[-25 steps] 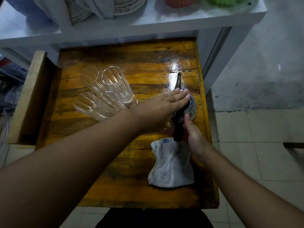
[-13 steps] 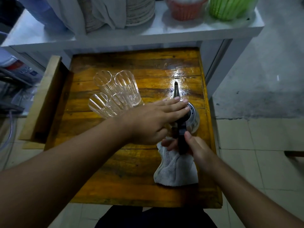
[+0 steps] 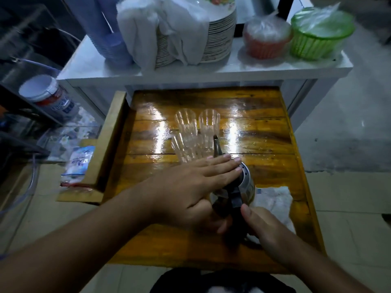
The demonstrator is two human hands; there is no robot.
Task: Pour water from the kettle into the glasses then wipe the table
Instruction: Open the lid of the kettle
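Note:
A small metal kettle point(image 3: 246, 182) with a black handle is held over the wooden table point(image 3: 264, 132), its thin spout pointing toward the clear ribbed glasses point(image 3: 195, 132) clustered just beyond it. My right hand point(image 3: 266, 227) grips the black handle from behind. My left hand point(image 3: 190, 187) lies flat, fingers spread, on the kettle's lid. A white cloth point(image 3: 275, 201) lies crumpled on the table to the right of the kettle, partly under my right hand.
Behind the table stands a white shelf point(image 3: 211, 70) with a stack of plates point(image 3: 218, 39) under a cloth, blue cups point(image 3: 110, 39), a red bowl point(image 3: 266, 43) and a green bowl point(image 3: 317, 37). A wooden frame point(image 3: 105, 144) adjoins the table's left edge. Tiled floor lies to the right.
The view has tilted up, showing more of the shelf. The kettle has shifted left off the cloth, with its spout closer to the glasses. Both hands keep their hold.

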